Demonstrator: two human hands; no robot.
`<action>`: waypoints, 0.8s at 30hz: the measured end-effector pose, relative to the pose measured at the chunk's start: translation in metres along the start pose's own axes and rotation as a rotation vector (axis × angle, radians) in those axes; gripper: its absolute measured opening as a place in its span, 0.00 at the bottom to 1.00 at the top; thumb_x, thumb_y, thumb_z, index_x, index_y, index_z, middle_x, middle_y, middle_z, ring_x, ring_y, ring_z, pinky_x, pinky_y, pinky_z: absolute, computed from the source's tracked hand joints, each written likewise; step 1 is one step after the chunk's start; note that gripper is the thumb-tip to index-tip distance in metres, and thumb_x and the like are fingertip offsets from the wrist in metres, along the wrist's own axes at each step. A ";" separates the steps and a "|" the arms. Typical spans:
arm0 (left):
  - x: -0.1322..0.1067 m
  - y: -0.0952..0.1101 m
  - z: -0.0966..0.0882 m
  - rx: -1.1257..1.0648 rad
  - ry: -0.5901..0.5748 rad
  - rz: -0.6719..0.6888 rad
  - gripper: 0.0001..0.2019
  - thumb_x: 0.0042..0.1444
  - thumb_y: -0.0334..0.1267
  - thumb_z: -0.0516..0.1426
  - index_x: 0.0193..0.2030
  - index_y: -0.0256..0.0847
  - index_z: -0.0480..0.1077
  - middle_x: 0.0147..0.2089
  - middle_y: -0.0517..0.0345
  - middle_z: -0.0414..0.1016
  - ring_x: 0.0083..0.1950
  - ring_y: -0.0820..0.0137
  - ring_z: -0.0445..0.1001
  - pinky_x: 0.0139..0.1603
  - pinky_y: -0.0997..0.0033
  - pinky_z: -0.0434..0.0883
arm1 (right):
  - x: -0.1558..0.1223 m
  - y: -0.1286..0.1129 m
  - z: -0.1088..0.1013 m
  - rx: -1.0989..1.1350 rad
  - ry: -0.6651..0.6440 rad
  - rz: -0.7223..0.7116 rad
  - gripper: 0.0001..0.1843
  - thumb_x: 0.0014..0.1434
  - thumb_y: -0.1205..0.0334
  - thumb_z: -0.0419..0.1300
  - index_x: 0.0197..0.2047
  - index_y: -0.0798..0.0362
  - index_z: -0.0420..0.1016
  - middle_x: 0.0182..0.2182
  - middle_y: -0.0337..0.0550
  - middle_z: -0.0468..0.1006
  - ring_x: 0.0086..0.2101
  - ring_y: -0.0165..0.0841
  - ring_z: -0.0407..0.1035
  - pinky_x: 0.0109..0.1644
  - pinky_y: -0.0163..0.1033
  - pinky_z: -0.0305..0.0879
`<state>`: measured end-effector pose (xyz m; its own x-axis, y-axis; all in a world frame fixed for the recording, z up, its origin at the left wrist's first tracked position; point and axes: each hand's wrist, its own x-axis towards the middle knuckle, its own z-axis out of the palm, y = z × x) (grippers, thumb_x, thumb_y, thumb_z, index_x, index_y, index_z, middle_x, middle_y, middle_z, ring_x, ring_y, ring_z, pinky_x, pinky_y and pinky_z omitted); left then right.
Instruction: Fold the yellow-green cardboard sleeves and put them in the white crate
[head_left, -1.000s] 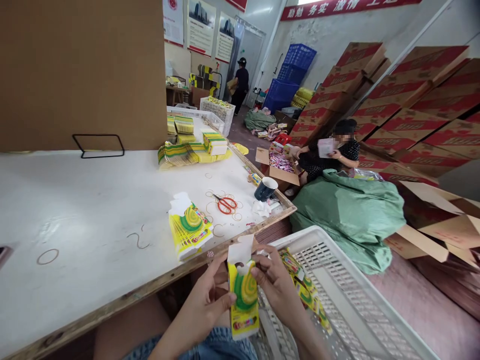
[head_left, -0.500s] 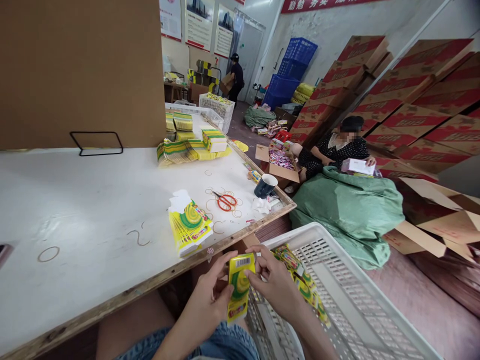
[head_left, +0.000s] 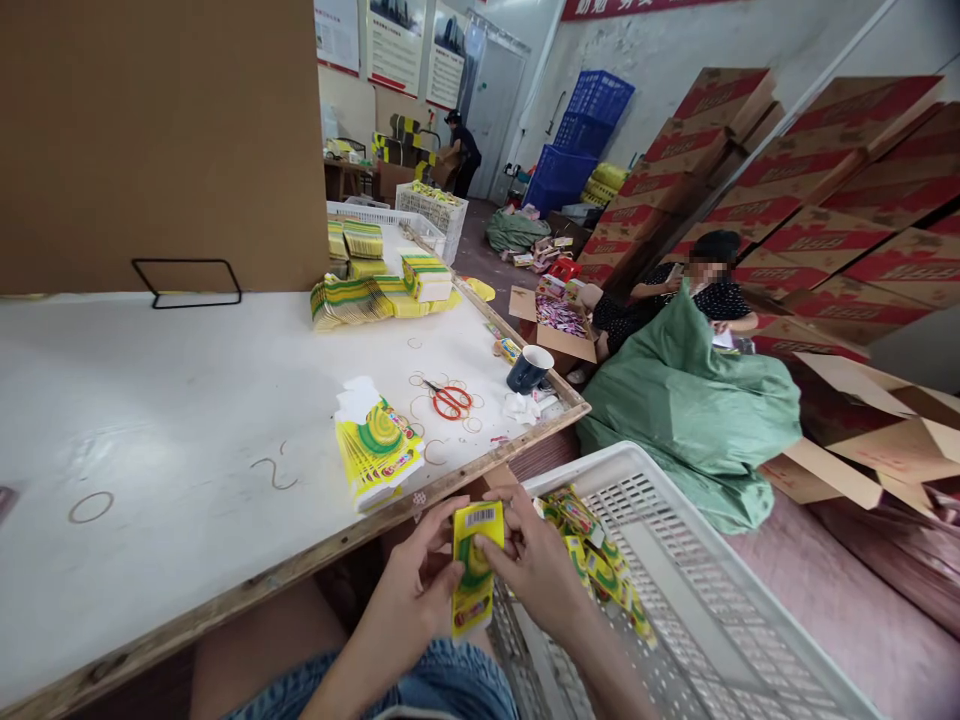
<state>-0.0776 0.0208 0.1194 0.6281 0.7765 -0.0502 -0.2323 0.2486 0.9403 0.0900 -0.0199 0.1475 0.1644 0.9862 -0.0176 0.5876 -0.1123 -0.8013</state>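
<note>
A small yellow and green carton (head_left: 474, 572) with a barcode near its top is held upright between my two hands, above my lap. My left hand (head_left: 420, 570) grips its left edge with thumb and fingers. On the other side, my right hand (head_left: 536, 560) has its thumb pressed on the front face and its fingers behind the top right corner. A fanned stack of flat yellow cartons (head_left: 377, 445) lies on the white table (head_left: 187, 430) just beyond. Several yellow and green packs (head_left: 600, 565) sit in the white plastic crate (head_left: 697, 560) at my right.
Red-handled scissors (head_left: 450, 400) lie among rubber bands, near a dark mug (head_left: 529, 369) at the table's edge. Bundled cartons (head_left: 360, 300) stand farther back. Beyond the crate are a green sack (head_left: 690, 400), a seated person (head_left: 720, 280) and stacked cardboard boxes (head_left: 810, 220).
Both hands keep hold of the carton, and my right thumb has shifted left across its face. The seated person has raised part of the green sack. The person at the back has bent over.
</note>
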 end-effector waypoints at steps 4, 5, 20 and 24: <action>0.000 0.001 0.000 -0.060 -0.012 -0.017 0.26 0.54 0.35 0.59 0.60 0.42 0.61 0.54 0.47 0.75 0.54 0.58 0.73 0.51 0.63 0.71 | -0.003 0.006 -0.005 0.104 0.039 -0.087 0.12 0.60 0.59 0.57 0.47 0.51 0.72 0.29 0.38 0.72 0.25 0.30 0.62 0.28 0.34 0.57; 0.000 0.001 0.001 -0.071 -0.022 -0.028 0.26 0.54 0.35 0.60 0.60 0.42 0.61 0.53 0.48 0.76 0.53 0.58 0.74 0.49 0.64 0.72 | -0.003 0.008 -0.005 0.142 0.065 -0.089 0.12 0.60 0.58 0.57 0.45 0.51 0.74 0.32 0.41 0.74 0.27 0.31 0.64 0.30 0.34 0.59; 0.016 0.001 -0.033 1.012 0.562 0.331 0.26 0.60 0.39 0.53 0.64 0.43 0.55 0.66 0.43 0.62 0.70 0.55 0.51 0.67 0.38 0.31 | 0.058 -0.003 0.002 0.009 0.251 -0.099 0.13 0.56 0.54 0.59 0.39 0.53 0.78 0.36 0.46 0.77 0.31 0.36 0.66 0.39 0.41 0.62; 0.014 -0.003 -0.038 1.037 0.510 0.325 0.23 0.61 0.38 0.51 0.63 0.45 0.56 0.62 0.47 0.68 0.68 0.58 0.57 0.67 0.40 0.30 | 0.098 -0.015 0.056 0.104 0.226 -0.095 0.13 0.54 0.56 0.60 0.38 0.54 0.78 0.30 0.42 0.78 0.26 0.33 0.65 0.34 0.38 0.61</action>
<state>-0.0966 0.0531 0.1033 0.2301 0.9145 0.3327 0.5300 -0.4045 0.7453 0.0525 0.0857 0.1241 0.2924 0.9382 0.1851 0.5262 0.0038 -0.8503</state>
